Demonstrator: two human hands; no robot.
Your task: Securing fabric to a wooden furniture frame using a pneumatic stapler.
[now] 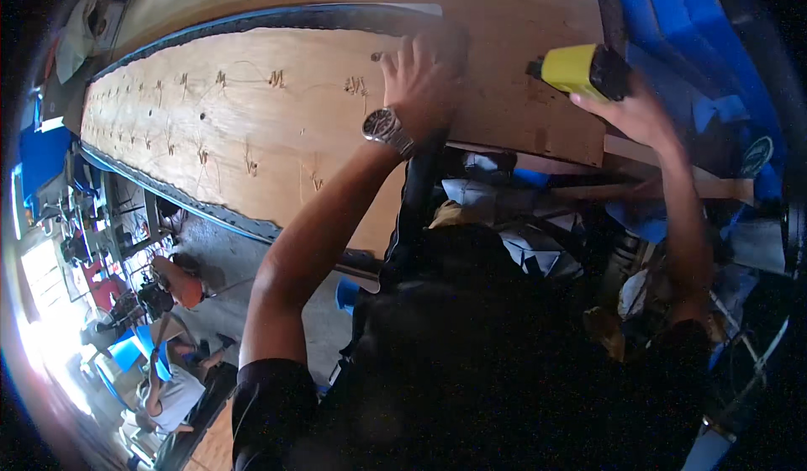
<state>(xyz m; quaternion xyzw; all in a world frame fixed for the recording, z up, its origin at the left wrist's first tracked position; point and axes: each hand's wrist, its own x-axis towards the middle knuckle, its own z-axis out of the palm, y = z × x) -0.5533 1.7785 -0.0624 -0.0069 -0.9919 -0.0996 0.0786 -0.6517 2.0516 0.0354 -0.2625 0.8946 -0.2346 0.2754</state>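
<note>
My left hand (pixel 418 80), with a metal watch (pixel 387 126) on its wrist, presses down with outstretched fingers near the right end of a long wooden panel (pixel 277 118). Dark material (pixel 227 26) is folded over the panel's edges. Rows of zigzag metal pieces and loose threads (pixel 276 78) dot its face. In my right hand (pixel 635 114) is a yellow-and-black handheld tool (pixel 569 71), raised to the right of the panel, its dark nose facing left. The tool's exact kind is not plain. Part of my left hand's right side blurs into the dark edge.
A brown wooden board (pixel 530 17) lies under and beyond the panel. Blue sheeting (pixel 672 17) stands at the far right. Dark and pale scraps (pixel 504 194) lie beside my body. At the lower left, people (pixel 176 395) are at work on the floor.
</note>
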